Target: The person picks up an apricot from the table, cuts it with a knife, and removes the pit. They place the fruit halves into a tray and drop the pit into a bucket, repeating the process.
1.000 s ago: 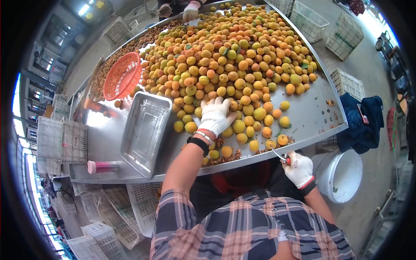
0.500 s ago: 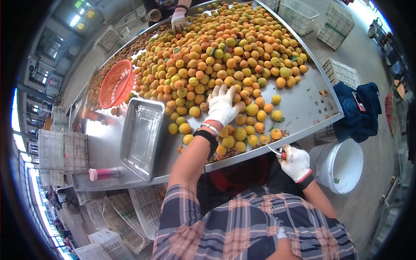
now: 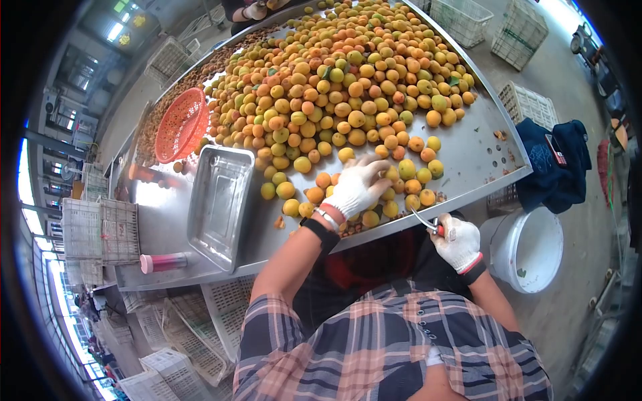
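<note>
My left hand [image 3: 360,186], in a white glove, rests over the apricots [image 3: 314,100] at the table's near side. Its fingers are bent but apart, touching fruit; I see none gripped, though the palm side is hidden. Just beyond the table's front edge, my gloved right hand [image 3: 457,242] is closed around a curved metal tool with a red handle [image 3: 425,222]. The tool's thin hooked tip points up and left towards the nearest apricots. A large heap of yellow and orange apricots spreads behind my left hand, with a looser group around it.
On the metal table [image 3: 478,150] are a steel tray [image 3: 217,207], a red basket [image 3: 180,127] and a pink-capped bottle [image 3: 164,262]. A white bucket [image 3: 528,250] and dark cloth [image 3: 555,167] are right. Plastic crates [image 3: 100,230] stand around. Another person's gloved hand [image 3: 255,10] shows at the far edge.
My left hand has drawn back towards me, its fingers curling, and a gap has opened in the apricots behind it. The other person's hand has withdrawn from the heap. My right hand stays nearly still.
</note>
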{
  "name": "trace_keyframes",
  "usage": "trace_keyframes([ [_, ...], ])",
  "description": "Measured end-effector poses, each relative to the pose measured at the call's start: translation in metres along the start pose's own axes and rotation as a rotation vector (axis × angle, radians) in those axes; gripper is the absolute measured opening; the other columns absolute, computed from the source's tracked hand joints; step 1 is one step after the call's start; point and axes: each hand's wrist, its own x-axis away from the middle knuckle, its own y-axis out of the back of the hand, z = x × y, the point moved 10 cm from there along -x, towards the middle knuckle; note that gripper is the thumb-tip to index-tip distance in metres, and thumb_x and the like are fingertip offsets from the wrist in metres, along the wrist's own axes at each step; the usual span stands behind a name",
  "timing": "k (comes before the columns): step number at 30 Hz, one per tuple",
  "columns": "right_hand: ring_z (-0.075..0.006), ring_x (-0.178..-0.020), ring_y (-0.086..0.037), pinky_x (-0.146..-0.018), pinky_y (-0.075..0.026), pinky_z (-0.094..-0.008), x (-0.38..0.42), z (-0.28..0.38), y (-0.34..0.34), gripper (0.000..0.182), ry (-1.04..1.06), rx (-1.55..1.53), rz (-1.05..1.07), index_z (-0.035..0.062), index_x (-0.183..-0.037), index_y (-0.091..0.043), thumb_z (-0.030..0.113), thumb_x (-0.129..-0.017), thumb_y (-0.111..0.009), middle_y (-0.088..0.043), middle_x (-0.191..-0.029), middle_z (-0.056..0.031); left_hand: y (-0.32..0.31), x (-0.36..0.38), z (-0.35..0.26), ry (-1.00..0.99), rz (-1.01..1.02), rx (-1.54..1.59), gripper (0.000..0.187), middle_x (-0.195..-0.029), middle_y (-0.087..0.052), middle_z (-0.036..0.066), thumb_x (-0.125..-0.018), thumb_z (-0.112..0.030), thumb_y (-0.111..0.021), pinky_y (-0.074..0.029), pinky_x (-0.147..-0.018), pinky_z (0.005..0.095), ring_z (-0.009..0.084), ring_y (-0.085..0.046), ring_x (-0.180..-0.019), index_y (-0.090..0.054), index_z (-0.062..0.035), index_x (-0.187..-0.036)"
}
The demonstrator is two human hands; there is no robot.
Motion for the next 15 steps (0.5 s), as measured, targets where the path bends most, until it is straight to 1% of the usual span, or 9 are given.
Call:
trace_keyframes([
  [1,-0.0314,-0.058,-0.064,-0.054,-0.052,-0.0423,0.0,-0.001,0.0,0.024,-0.006,-0.001,0.0,0.0107,-0.087,-0.061,0.017,-0.071,-0.077,-0.062,-0.065,-0.0106,0.005,0.004,0.005,-0.002,0.005,0.001,0.037,-0.116,-0.066,0.015,-0.084,-0.023,-0.072,-0.051,-0.093,0.0425,0.0345,-0.063,-0.107,-0.067,-0.0082,-0.117],
  [3,-0.0311,-0.058,-0.064,-0.054,-0.052,-0.0421,0.003,-0.001,0.003,0.024,0.017,-0.015,-0.038,0.0108,-0.087,-0.061,0.018,-0.071,-0.077,-0.062,-0.065,-0.0103,0.041,0.021,0.016,-0.033,-0.258,-0.094,0.028,-0.111,-0.068,0.013,-0.085,-0.015,-0.072,-0.053,-0.086,0.0363,0.0265,-0.067,-0.097,-0.069,-0.0058,-0.111],
  [5,-0.031,-0.058,-0.064,-0.054,-0.051,-0.0422,0.005,-0.002,0.004,0.022,0.02,-0.011,-0.053,0.0109,-0.086,-0.061,0.017,-0.072,-0.077,-0.062,-0.064,-0.01,0.059,0.039,0.065,0.298,-0.291,0.172,0.017,-0.104,-0.069,0.009,-0.089,-0.009,-0.069,-0.052,-0.083,0.0285,0.0162,-0.066,-0.09,-0.069,-0.0024,-0.105],
  [6,-0.031,-0.057,-0.064,-0.053,-0.051,-0.0423,0.006,-0.003,0.003,0.022,0.024,-0.006,-0.063,0.0108,-0.086,-0.061,0.017,-0.072,-0.076,-0.062,-0.064,-0.0099,0.069,0.044,0.072,0.298,-0.286,0.173,0.017,-0.104,-0.069,0.009,-0.089,-0.009,-0.069,-0.052,-0.083,0.0285,0.0162,-0.066,-0.09,-0.069,-0.0024,-0.105],
  [9,-0.0311,-0.057,-0.063,-0.053,-0.05,-0.0422,0.006,-0.003,0.003,0.021,0.042,-0.016,-0.085,0.0109,-0.088,-0.061,0.017,-0.073,-0.076,-0.061,-0.064,-0.0101,0.091,0.064,0.108,0.475,-0.304,0.244,0.013,-0.093,-0.069,0.004,-0.095,-0.009,-0.062,-0.051,-0.077,0.0248,0.0098,-0.063,-0.085,-0.068,0.0021,-0.101],
  [11,-0.0312,-0.056,-0.063,-0.053,-0.05,-0.0417,0.005,-0.003,0.002,0.021,0.04,-0.015,-0.079,0.0109,-0.088,-0.061,0.017,-0.073,-0.076,-0.06,-0.063,-0.01,0.087,0.064,0.107,0.489,-0.26,0.264,0.013,-0.093,-0.07,0.006,-0.094,-0.01,-0.063,-0.051,-0.075,0.0261,0.0117,-0.063,-0.083,-0.068,-0.0001,-0.102],
  [13,-0.0312,-0.056,-0.062,-0.053,-0.05,-0.0413,0.004,-0.002,0.002,0.021,0.047,-0.022,-0.09,0.0104,-0.087,-0.061,0.016,-0.073,-0.076,-0.06,-0.063,-0.0099,0.08,0.049,0.078,0.417,-0.118,0.088,0.013,-0.088,-0.068,0.008,-0.092,-0.011,-0.065,-0.051,-0.075,0.0273,0.0152,-0.064,-0.08,-0.068,-0.0033,-0.102],
  [14,-0.031,-0.056,-0.062,-0.053,-0.05,-0.0412,0.004,-0.003,0.002,0.021,0.037,-0.017,-0.088,0.0102,-0.087,-0.061,0.015,-0.072,-0.076,-0.06,-0.063,-0.01,0.076,0.044,0.079,0.384,-0.122,0.045,0.016,-0.087,-0.066,0.011,-0.088,-0.014,-0.067,-0.052,-0.076,0.0316,0.0229,-0.066,-0.08,-0.069,-0.0065,-0.102],
  [15,-0.0309,-0.056,-0.062,-0.052,-0.05,-0.0412,0.004,-0.003,0.002,0.022,0.028,-0.012,-0.087,0.01,-0.086,-0.06,0.015,-0.072,-0.076,-0.06,-0.063,-0.01,0.071,0.038,0.082,0.385,-0.12,0.046,0.016,-0.087,-0.066,0.011,-0.088,-0.014,-0.067,-0.052,-0.076,0.0316,0.0229,-0.066,-0.08,-0.069,-0.0065,-0.102],
])
